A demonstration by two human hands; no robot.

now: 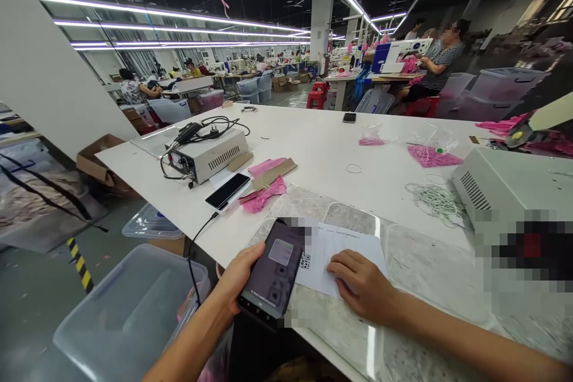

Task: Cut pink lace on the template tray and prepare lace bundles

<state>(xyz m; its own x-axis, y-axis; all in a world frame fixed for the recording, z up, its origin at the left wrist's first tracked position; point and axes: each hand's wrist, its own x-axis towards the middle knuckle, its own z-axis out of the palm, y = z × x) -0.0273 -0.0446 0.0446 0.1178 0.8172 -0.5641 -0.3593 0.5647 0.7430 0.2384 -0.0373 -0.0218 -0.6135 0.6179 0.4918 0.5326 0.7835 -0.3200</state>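
My left hand [244, 271] is closed around the side of a dark smartphone [273, 274], tilted above the table's near edge. Its screen is lit and shows a pale rectangle. Just right of it lies a white printed sheet [333, 239] with a QR code [305, 262]; part of the sheet is hidden behind the phone and my hand. My right hand [362, 280] rests on the sheet, fingers loosely bent, with nothing seen in them. Under the paper spreads a grey marbled mat [430, 262].
On the white table [308, 137] stand a grey electrical box [219, 158] with cables, a second phone [228, 191], pink fabric [264, 194], a small black phone [349, 117] and elastic loops [436, 200]. A machine [523, 185] is right; a plastic bin [129, 304] is lower left. People sit beyond.
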